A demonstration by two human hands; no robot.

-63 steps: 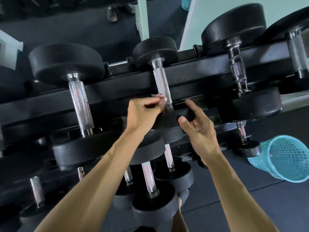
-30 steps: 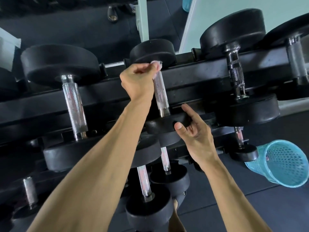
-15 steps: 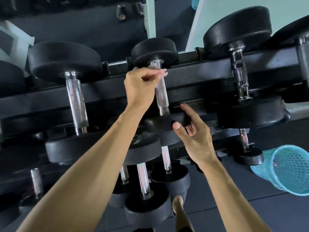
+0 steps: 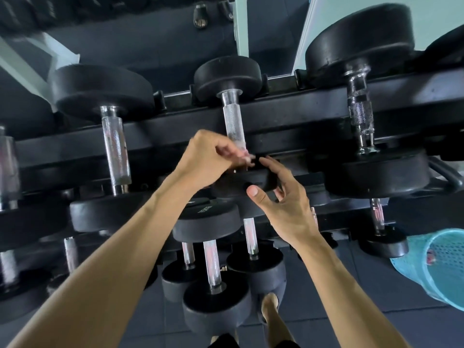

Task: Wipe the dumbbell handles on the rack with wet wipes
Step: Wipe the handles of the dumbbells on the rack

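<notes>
Pinching a small wipe (image 4: 244, 153) in my left hand (image 4: 208, 160), I hold it against the lower end of the middle handle (image 4: 233, 123) on the rack's (image 4: 288, 116) top tier, fingers curled round the bar just above its near weight head (image 4: 247, 182). The wipe is mostly hidden by blurred fingertips; only a pale scrap shows. My right hand (image 4: 283, 204) is spread, fingers relaxed, thumb and forefinger resting against the rim of that same near head.

The handle belongs to a small black dumbbell lying front to back across the black steel rails, its far head (image 4: 227, 80) beyond the rear rail. To its left lies a larger dumbbell (image 4: 114, 144) with a shiny knurled handle; to its right, a heavier one (image 4: 360, 116) with a darker, worn grip. Lower tiers carry more black dumbbells (image 4: 213, 267), their chrome handles pointing toward me, stacked close together below my forearms.

The floor (image 4: 351, 277) is dark grey rubber matting with faint seams. A turquoise perforated basket (image 4: 437, 267) sits on it at right, near the rack's end, something small and pink inside. Behind the rack stand a pale teal wall panel (image 4: 426, 11) and a white post (image 4: 241, 23), with more dark floor beyond. My foot (image 4: 270, 307) shows beneath the lowest weights.
</notes>
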